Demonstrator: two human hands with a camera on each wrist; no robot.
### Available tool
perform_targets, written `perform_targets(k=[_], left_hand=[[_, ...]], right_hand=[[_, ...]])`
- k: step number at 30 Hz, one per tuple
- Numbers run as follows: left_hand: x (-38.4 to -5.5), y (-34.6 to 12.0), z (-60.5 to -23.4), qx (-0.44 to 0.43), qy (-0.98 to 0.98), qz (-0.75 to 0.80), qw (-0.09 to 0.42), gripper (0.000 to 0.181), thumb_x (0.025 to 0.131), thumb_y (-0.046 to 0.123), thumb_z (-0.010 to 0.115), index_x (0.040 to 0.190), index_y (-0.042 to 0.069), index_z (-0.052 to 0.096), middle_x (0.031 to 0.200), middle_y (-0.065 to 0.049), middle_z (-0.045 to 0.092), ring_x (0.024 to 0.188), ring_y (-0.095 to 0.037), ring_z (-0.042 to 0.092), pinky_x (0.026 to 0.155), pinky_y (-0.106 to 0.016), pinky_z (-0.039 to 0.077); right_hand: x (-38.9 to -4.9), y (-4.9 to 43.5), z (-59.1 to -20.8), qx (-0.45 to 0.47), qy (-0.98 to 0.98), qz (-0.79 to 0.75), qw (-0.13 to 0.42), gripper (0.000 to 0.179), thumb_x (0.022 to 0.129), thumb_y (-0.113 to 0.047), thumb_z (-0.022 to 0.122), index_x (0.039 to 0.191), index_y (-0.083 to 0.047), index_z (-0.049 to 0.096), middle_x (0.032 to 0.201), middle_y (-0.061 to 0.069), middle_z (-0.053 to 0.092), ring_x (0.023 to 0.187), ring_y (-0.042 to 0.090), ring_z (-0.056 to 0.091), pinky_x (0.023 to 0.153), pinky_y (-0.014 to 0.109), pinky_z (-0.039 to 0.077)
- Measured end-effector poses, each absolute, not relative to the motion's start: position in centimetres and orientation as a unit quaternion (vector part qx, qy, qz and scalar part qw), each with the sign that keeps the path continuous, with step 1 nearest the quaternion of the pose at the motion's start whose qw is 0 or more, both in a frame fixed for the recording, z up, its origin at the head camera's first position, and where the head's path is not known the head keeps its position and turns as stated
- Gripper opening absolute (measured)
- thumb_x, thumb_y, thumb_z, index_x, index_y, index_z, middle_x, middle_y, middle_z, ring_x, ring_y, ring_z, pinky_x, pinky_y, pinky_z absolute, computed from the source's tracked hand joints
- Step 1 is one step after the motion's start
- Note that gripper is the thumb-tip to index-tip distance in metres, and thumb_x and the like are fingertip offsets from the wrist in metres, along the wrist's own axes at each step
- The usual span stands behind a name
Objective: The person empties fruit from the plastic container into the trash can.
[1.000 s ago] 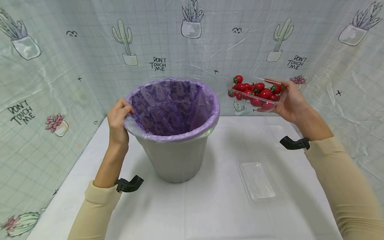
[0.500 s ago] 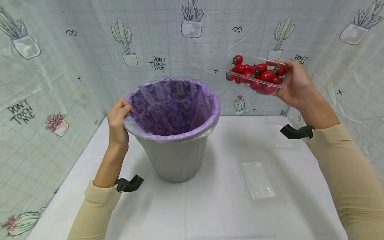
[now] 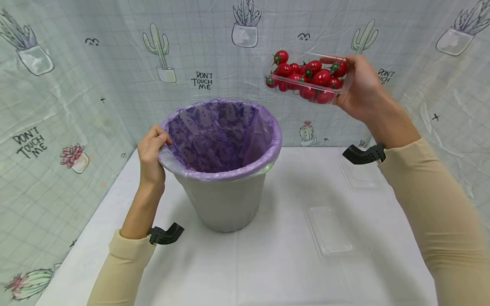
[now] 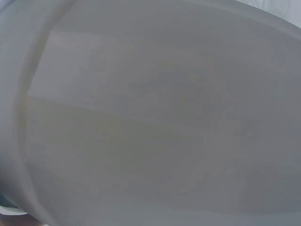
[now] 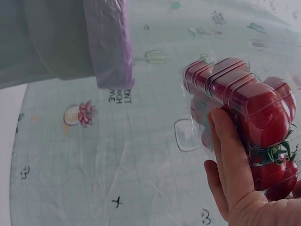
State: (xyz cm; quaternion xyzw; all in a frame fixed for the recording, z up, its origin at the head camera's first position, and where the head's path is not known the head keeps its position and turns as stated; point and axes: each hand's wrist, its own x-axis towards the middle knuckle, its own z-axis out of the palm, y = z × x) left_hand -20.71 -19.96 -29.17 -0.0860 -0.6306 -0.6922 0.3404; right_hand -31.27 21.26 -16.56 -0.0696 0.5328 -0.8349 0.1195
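Note:
A grey waste bin [image 3: 226,208] stands upright, lined with a purple patterned bin bag [image 3: 218,140] folded over its rim. My left hand [image 3: 150,153] grips the rim at the left, fingers hooked over the bag's edge. The grey bin wall [image 4: 155,117] fills the left wrist view. Up to the right, my right hand [image 3: 360,89] holds one end of a clear plastic punnet [image 3: 268,77] of red cherry tomatoes [image 3: 321,78]. The punnet hangs in the air above and right of the bin, tilted. In the right wrist view, fingers [image 5: 230,155] press along the punnet's underside beneath the tomatoes.
Two clear plastic trays lie on the white table [image 3: 268,263]: a nearer one [image 3: 331,231] and a farther one [image 3: 360,172]. A curtain [image 3: 115,85] printed with cacti encloses the back and sides.
My right hand has raised the punnet of tomatoes, then brought it left, closer to the bin. The left hand and the bin have stayed in place.

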Motion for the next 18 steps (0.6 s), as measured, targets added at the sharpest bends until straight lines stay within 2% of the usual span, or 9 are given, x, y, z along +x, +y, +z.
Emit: perform_targets(k=[4,7,14,18], left_hand=[[-20.7,-19.8,-29.1,-0.085,-0.63,-0.692,0.342,0.022,0.086,0.008,0.044,0.067,0.01,0.055,0.066,0.004,0.047,0.066,-0.014,0.039,0.067,-0.025,0.03],[-20.7,-19.7,-29.0,-0.083,-0.632,-0.691,0.341,0.022,0.086,0.008,0.044,0.066,0.011,0.055,0.066,0.004,0.047,0.066,-0.015,0.04,0.068,-0.026,0.03],[-20.7,-19.8,-29.0,-0.08,-0.635,-0.688,0.342,0.023,0.086,0.008,0.044,0.066,0.012,0.056,0.066,0.004,0.047,0.066,-0.014,0.039,0.067,-0.026,0.03],[-20.7,-19.9,-29.1,-0.078,-0.637,-0.686,0.343,0.023,0.086,0.009,0.044,0.067,0.012,0.055,0.066,0.004,0.047,0.066,-0.014,0.039,0.068,-0.026,0.03]], right_hand=[[-31.2,19.7,-16.2,-0.069,0.537,-0.831,0.131,0.044,0.111,-0.038,0.033,0.141,-0.016,0.057,0.152,0.004,0.047,0.148,0.03,0.04,0.087,0.05,0.061],[-31.0,18.4,-16.1,-0.07,0.544,-0.825,0.137,0.045,0.111,-0.038,0.032,0.139,-0.015,0.06,0.151,0.006,0.05,0.145,0.032,0.045,0.079,0.047,0.063],[-30.4,15.6,-16.1,-0.093,0.562,-0.811,0.135,0.045,0.111,-0.034,0.031,0.137,-0.013,0.061,0.149,0.012,0.054,0.134,0.034,0.055,0.076,0.045,0.064],[-30.0,14.1,-16.3,-0.098,0.572,-0.803,0.135,0.046,0.111,-0.034,0.03,0.137,-0.013,0.061,0.149,0.012,0.055,0.135,0.035,0.055,0.077,0.045,0.064]])
